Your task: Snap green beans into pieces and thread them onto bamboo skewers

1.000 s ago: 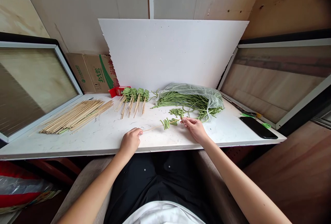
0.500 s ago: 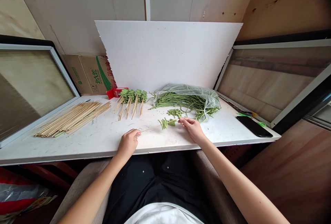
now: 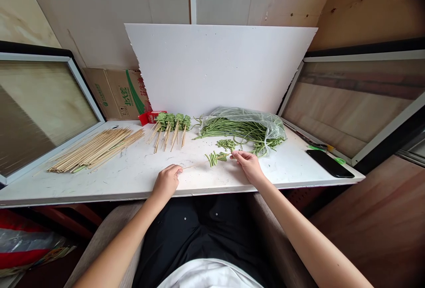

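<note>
Holding a thin skewer (image 3: 192, 166) level above the near part of the desk (image 3: 129, 179), person seated at it. Left hand (image 3: 168, 179): grip closed on the skewer's left end, thumb against fingers. Right hand (image 3: 245, 163): grip pinched around the skewer's right end; whether a bean piece is between the fingertips too, can't tell from here.

Skewer runs left to right between both hands. Cut bean pieces (image 3: 211, 160) sit crosswise on it, nearer the right hand. Short green bunch (image 3: 222, 156) just right of those; threaded or lying behind, can't tell.

Just beyond: small pile (image 3: 226, 144) of short green bits on the desk. Farther back, long beans (image 3: 229, 129) spill out of a clear plastic bag (image 3: 242, 113).

Far, left of the bag: loaded skewers (image 3: 173, 122) lying in a row, bare ends toward the person, red box (image 3: 152, 117) just beside. Left side: spread of loose sticks (image 3: 96, 148). Right side: black phone (image 3: 330, 163), lying flat.
</note>
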{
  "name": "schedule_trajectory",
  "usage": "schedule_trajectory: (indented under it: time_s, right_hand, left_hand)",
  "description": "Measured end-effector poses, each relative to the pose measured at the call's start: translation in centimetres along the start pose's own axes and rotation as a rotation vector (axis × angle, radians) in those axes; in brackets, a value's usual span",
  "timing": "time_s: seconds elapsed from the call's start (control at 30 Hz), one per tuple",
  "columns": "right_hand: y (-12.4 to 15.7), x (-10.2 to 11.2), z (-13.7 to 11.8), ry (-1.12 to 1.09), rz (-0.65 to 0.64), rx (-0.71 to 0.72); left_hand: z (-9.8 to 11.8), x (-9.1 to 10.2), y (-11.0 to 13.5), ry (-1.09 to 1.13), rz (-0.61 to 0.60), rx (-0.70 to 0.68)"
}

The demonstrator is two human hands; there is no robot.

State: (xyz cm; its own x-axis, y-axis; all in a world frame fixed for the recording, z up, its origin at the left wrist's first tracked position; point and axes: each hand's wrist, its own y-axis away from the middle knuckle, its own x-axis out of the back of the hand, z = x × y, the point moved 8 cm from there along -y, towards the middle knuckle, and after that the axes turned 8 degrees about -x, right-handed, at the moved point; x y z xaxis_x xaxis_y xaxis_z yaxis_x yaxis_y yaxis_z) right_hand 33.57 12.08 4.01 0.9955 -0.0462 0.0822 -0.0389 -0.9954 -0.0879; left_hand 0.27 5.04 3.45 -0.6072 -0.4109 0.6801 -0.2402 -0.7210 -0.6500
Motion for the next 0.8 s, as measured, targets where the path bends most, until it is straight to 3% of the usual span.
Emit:
schedule_trajectory:
  time_s: [0.27,0.4,0.53,0.8]
  right_hand:
    - [0.5,-0.4,-0.3,-0.027,0.007,0.028]
    - [1.4,-3.2,-0.5,-0.003,-0.078,0.088]
    - [1.8,-4.9,-0.5,-0.011,-0.041,0.083]
    - [0.8,-3.7,-1.1,0.105,-0.043,0.101]
  left_hand:
    - [0.0,0.0,0.0,0.011,0.009,-0.006]
    - [0.6,-0.2,-0.1,0.029,-0.006,-0.047]
    - [0.7,0.0,-0.1,0.064,0.017,-0.043]
    - [-0.2,0.1,0.0,0.093,0.062,0.015]
